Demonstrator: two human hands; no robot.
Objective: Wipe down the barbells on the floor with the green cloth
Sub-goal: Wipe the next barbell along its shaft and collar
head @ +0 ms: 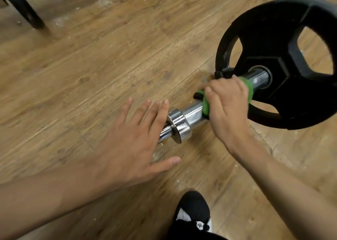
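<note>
Closest to my view, the left forearm runs in from the bottom left corner and ends in the left hand (131,145), fingers straight and spread, gripping nothing; it sits over the thin end of the bar, and I cannot tell whether it touches the metal or the floor. Going by size, the wooden floor (91,61) fills nearly everything, with plenty of bare planks to the left and ahead. Next is the black weight plate (264,17), standing on edge at the right. The chrome barbell sleeve (193,115) sticks out of its hub towards me. My right hand (228,105) is curled round the green cloth (206,106), which wraps the sleeve between the plate and the steel collar (179,126). I judge the main risk to be rolling: the plate is round, the left hand pins nothing, and a hard stroke could turn the bar or shove it across the planks. A stroke towards the hub could also knock my knuckles on the plate, since the cloth is already near it. Room along the sleeve is short, ending at the collar one way and the plate the other. My black shoe (193,208) stands just below the bar, so a roll backwards would meet it. A dark curved leg (23,8) is well apart in the top left corner.
</note>
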